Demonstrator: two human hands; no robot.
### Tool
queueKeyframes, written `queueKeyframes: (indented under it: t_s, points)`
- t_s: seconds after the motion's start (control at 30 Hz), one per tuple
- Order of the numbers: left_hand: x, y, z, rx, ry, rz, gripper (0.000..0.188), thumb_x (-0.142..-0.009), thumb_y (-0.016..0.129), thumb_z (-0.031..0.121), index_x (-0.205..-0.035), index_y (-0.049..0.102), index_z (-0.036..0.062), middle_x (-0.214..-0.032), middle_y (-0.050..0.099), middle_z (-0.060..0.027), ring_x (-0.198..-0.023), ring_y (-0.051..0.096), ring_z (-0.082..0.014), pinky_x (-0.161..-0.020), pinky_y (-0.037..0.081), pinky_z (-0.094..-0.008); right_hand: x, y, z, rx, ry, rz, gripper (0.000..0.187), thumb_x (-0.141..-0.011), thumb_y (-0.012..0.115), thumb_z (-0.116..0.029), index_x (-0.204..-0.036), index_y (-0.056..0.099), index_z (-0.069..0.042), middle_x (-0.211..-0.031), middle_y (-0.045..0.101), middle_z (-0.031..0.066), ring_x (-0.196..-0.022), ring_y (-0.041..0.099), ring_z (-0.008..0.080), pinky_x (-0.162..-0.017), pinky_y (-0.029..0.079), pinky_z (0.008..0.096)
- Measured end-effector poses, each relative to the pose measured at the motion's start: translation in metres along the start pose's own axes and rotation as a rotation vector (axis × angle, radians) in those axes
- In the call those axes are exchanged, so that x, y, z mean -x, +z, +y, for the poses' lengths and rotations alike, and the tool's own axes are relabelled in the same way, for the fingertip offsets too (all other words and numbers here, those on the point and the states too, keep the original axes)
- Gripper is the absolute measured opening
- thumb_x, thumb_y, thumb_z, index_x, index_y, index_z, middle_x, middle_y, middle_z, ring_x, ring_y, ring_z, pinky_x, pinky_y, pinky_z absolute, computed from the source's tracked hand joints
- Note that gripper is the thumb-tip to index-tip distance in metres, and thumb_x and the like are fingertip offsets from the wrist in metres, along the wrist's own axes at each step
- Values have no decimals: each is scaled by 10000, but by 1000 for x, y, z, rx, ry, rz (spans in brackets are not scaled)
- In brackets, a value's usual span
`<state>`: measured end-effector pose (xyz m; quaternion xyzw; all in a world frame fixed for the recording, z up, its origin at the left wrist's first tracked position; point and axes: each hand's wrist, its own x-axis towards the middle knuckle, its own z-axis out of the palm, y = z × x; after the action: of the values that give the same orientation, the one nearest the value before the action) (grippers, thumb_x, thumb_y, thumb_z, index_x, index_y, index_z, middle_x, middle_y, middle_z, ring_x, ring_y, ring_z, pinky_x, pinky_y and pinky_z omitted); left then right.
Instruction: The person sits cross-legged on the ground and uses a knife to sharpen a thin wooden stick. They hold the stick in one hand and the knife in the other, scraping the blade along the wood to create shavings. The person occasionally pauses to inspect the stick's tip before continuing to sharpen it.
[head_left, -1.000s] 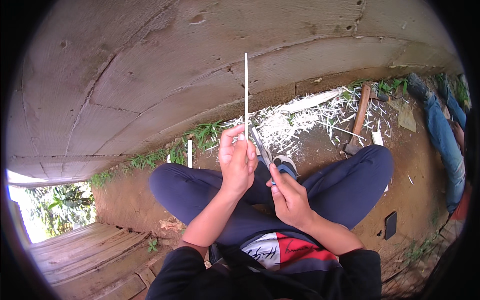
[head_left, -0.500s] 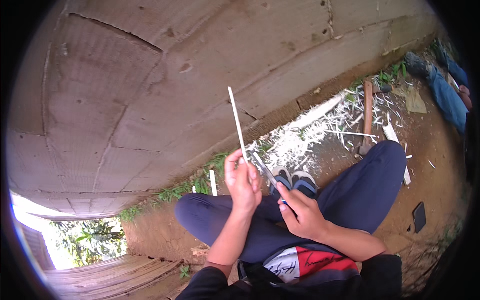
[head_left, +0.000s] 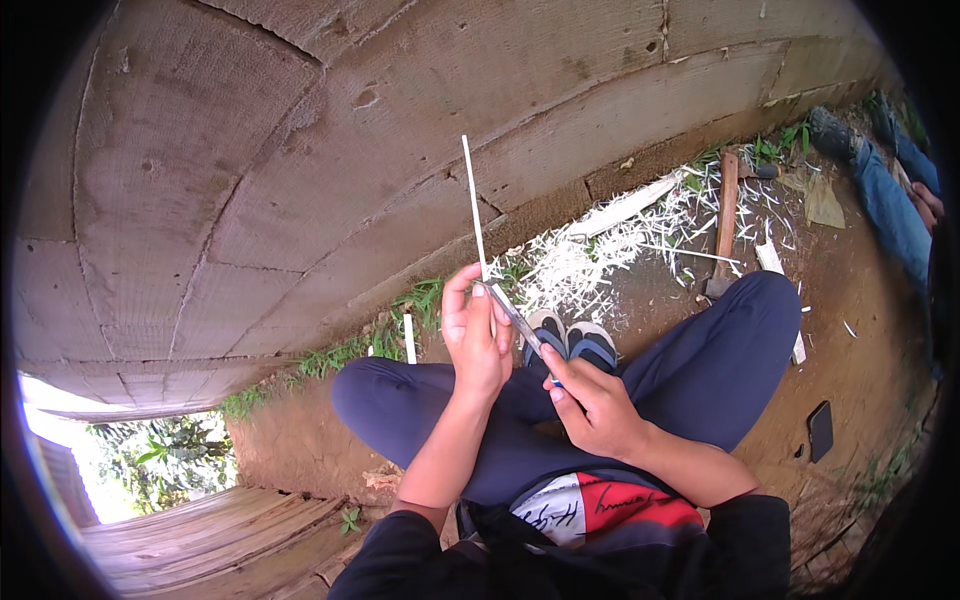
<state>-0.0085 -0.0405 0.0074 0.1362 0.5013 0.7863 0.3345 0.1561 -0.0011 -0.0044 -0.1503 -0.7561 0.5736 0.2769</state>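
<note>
Person sits cross-legged on bare dirt ground (head_left: pixel 300 450), facing a block wall (head_left: pixel 300 150).

Left hand (head_left: pixel 472 338): fingers pressed around the lower end of a thin pale stick (head_left: pixel 474 215), pinching it between thumb and fingers. The stick stands nearly upright, upper end free against the wall.

Right hand (head_left: pixel 590 408): closed around the handle of a knife (head_left: pixel 515 318). The blade angles up-left and its tip meets the stick right at the left hand's fingers.

Progress, my read: the stick already looks slim, even and pale along its visible length, so most of the shaving appears done on the upper part. The blade sits at the held end, so that section looks like what is left. Can't tell the surface finish at this resolution.

Evidence of volume: a thick heap of white shavings (head_left: pixel 580 260) lies along the wall base just past the sandals (head_left: pixel 570 338). A second short white stick (head_left: pixel 409 338) stands in the dirt near the left knee.

Nearby: wooden-handled tool (head_left: pixel 724 215) lying in the shavings, dark phone (head_left: pixel 820 430) on the ground to the right, another person's leg in jeans (head_left: pixel 890 205) at far right.
</note>
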Motion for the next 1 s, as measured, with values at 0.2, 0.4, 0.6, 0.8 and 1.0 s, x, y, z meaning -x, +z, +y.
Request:
queueKeyframes:
  t_s: [0.2, 0.4, 0.6, 0.8, 1.0]
  points:
    - [2, -4, -1, 31, 22, -11, 231, -973, 413, 118, -1196, 433, 66, -631, 508, -36, -377, 317, -41, -348, 250, -177, 0, 2, 1, -18, 22, 2, 497, -852, 516, -2, -1340, 428, -33, -807, 578, 124, -668, 609, 255, -611, 508, 333]
    - [-2, -4, -2, -13, 15, 9, 217, -979, 386, 114, -1188, 421, 66, -582, 464, -12, -356, 302, -41, -312, 221, -178, -1, 3, 0, -19, 7, -29, 505, -850, 516, 2, -1345, 425, -37, -824, 579, 124, -687, 621, 249, -621, 520, 333]
    - [-1, -2, -1, -1, 26, 27, 212, -980, 377, 108, -1181, 425, 60, -575, 462, -6, -357, 308, -39, -318, 214, -180, -1, 4, 1, 34, 9, -42, 511, -851, 521, 0, -1350, 417, -37, -848, 577, 119, -700, 627, 244, -608, 527, 334]
    - [4, 2, 0, -103, 46, 84, 216, -979, 363, 92, -1175, 449, 61, -583, 452, -5, -372, 283, -31, -335, 221, -174, -1, 4, 1, 59, -16, -30, 511, -841, 525, 6, -1341, 421, -16, -850, 571, 112, -703, 624, 238, -599, 525, 332]
    - [9, 4, -6, -81, 114, 72, 214, -974, 374, 69, -1158, 484, 65, -614, 439, 7, -408, 280, -19, -345, 224, -166, 1, 8, 1, 105, -36, -12, 529, -823, 537, 19, -1338, 421, -7, -864, 555, 107, -687, 610, 241, -582, 522, 335]
